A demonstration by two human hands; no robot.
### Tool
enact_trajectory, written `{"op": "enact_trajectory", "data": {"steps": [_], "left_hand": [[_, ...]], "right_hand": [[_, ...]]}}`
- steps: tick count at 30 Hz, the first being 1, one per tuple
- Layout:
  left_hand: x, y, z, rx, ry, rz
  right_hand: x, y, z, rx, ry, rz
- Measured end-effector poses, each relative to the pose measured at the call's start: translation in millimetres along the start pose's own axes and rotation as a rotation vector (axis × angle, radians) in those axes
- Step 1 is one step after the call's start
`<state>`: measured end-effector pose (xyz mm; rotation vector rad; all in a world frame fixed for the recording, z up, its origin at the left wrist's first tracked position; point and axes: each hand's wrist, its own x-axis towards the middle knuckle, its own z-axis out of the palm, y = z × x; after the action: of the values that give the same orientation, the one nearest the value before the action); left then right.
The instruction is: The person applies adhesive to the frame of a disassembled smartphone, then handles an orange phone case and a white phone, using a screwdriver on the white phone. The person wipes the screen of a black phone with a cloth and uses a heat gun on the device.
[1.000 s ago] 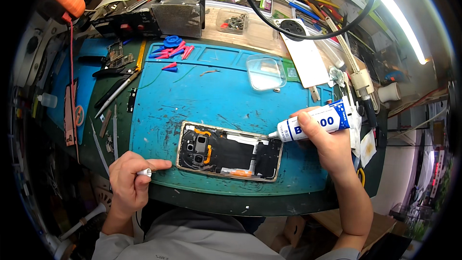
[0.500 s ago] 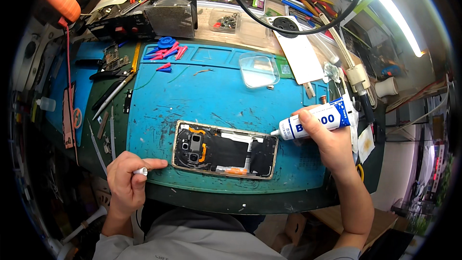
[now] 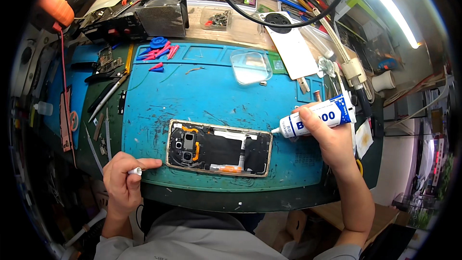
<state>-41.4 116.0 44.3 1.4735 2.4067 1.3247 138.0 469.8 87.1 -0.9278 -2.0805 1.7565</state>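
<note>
A smartphone [image 3: 216, 148] with its back cover off lies flat on the blue mat. Its camera lenses, orange flex cables and black inner parts are exposed inside a pale frame. My right hand [image 3: 332, 139] is wrapped round a white and blue glue tube [image 3: 315, 117], holding it tilted with the nozzle pointing left, close to the phone's upper right corner. Whether the tip touches the frame, I cannot tell. Curled fingers of my left hand [image 3: 122, 178] grip a small white cap [image 3: 136, 171]. That hand's index finger reaches toward the phone's lower left corner.
Pink and blue clips [image 3: 159, 50] lie at the mat's far left. A clear plastic box [image 3: 251, 67] and a white panel with a round black part [image 3: 293, 50] sit at the back. Tweezers [image 3: 108, 132] and knives [image 3: 109, 98] rest at left. A black cable loop hangs overhead.
The whole view has shifted slightly, moving the bench leftward in the picture. Relative to the phone, the glue tube's nozzle has drawn a little to the right. My left hand keeps its pose.
</note>
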Motion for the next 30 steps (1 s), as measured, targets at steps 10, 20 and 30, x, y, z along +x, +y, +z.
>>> {"op": "enact_trajectory", "data": {"steps": [10, 20, 30], "left_hand": [[-1.3, 1.0, 2.2, -0.011, 0.024, -0.015], [-1.2, 0.1, 3.6, -0.004, 0.039, 0.008], [0.2, 0.4, 4.3, 0.001, 0.043, 0.027]], "right_hand": [[-3.4, 2.5, -4.3, 0.031, 0.019, 0.026], [-8.3, 3.1, -3.8, 0.022, 0.026, 0.024], [-14.1, 6.3, -4.3, 0.017, 0.017, 0.023]]}}
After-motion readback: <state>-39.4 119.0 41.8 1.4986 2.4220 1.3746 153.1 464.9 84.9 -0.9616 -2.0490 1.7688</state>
